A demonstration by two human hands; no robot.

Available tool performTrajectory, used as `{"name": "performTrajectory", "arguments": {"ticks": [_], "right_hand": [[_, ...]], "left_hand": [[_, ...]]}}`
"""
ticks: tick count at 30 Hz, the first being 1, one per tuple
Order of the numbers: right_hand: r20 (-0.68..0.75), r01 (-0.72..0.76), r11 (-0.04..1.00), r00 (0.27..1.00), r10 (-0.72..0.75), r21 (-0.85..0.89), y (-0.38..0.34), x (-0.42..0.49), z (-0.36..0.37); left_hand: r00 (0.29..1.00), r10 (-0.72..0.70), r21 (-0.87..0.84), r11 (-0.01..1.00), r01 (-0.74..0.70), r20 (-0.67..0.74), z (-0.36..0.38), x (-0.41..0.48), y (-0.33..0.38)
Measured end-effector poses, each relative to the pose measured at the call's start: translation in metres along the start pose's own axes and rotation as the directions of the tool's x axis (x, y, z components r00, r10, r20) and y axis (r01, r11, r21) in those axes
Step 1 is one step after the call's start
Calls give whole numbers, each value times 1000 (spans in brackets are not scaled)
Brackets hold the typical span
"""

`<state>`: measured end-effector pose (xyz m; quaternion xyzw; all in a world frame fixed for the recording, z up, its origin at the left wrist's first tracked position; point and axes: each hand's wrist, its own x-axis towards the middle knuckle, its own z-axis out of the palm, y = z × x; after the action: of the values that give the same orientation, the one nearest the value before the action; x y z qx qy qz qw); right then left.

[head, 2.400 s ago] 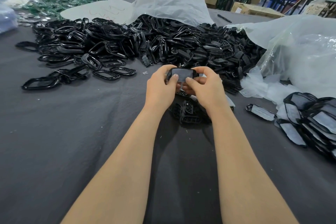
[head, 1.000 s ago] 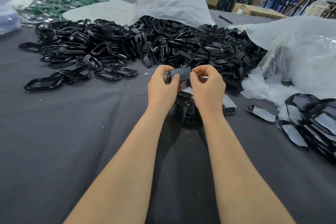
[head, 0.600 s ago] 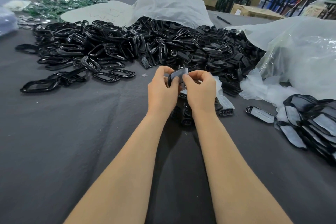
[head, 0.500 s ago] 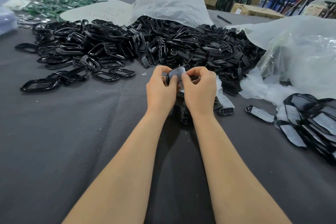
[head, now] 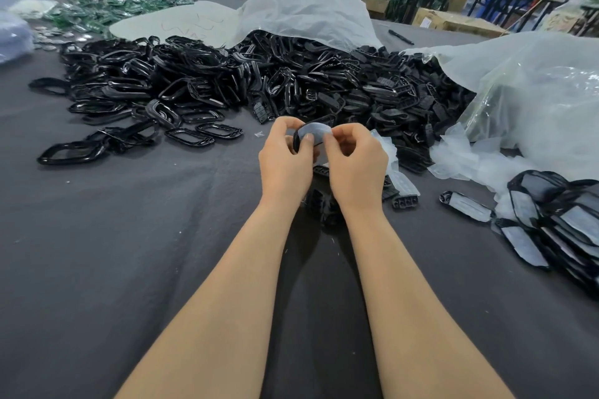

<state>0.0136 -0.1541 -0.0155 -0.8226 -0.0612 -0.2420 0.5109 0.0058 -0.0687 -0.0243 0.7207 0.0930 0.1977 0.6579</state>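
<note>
Film work seems midway: your left hand (head: 285, 162) grips the shell (head: 296, 143), right hand (head: 356, 165) pinches its film (head: 316, 133), before the pile (head: 259, 84). Pull evenly next.

The lower half of the black part (head: 313, 135) is covered by fingers of the left hand (head: 285, 159) and the right hand (head: 355, 163). The small heap (head: 324, 207) beneath is largely hidden by the wrists. The film-covered stack (head: 557, 220) at the right edge of the bench (head: 129, 253) is cut off by the frame.
</note>
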Motion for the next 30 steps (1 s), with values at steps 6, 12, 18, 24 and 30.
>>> {"name": "performTrajectory", "arguments": {"ticks": [6,12,18,24,30], "right_hand": [[-7,-50,999,999,50,19,4,5,-2],[-32,-142,987,989,145,73,10,10,-6],[157,-361,877,932,327,318,11,16,-11],[290,-507,752,861,418,422,16,19,-14],[269,-493,779,869,416,388,18,20,-12]], "left_hand": [[997,78,54,995,-79,14,-2,-4,3],[990,117,86,989,-124,80,-3,-3,5],[988,92,75,992,-102,126,-6,2,3],[984,72,68,994,-84,166,-6,4,1],[983,84,82,992,-98,165,-4,4,-1]]}}
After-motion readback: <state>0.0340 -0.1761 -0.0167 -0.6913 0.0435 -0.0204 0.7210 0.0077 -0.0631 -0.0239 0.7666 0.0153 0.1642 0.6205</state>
